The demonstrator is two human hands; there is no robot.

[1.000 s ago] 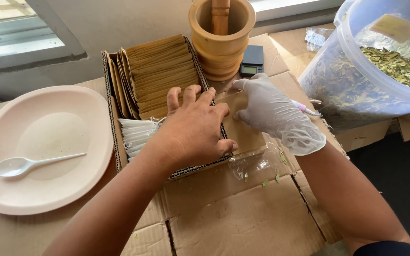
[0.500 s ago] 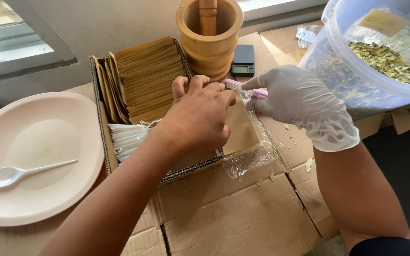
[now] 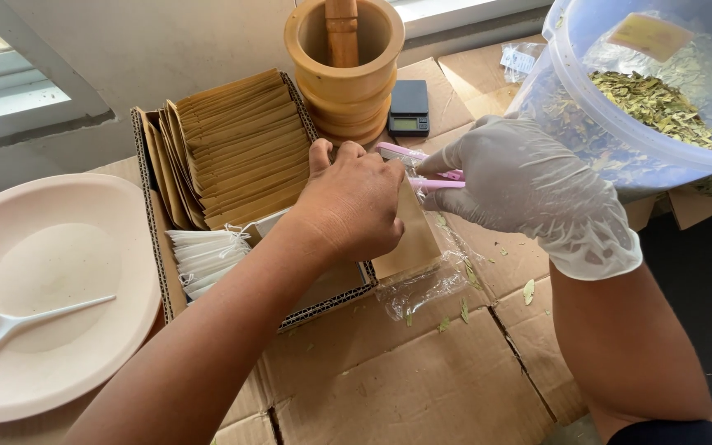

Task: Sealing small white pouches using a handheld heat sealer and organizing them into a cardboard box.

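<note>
Left hand (image 3: 354, 206) pinches brown pouch (image 3: 412, 241).

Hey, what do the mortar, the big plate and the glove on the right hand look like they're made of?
The mortar looks like turned wood: warm tan, matte, ringed grooves round its base. The plate seems to be plastic or moulded pulp: pale pink, smooth, faint sheen, so hard to settle. The glove on the right hand looks like thin latex or vinyl: whitish, half see-through, wrinkled at the cuff.
</note>
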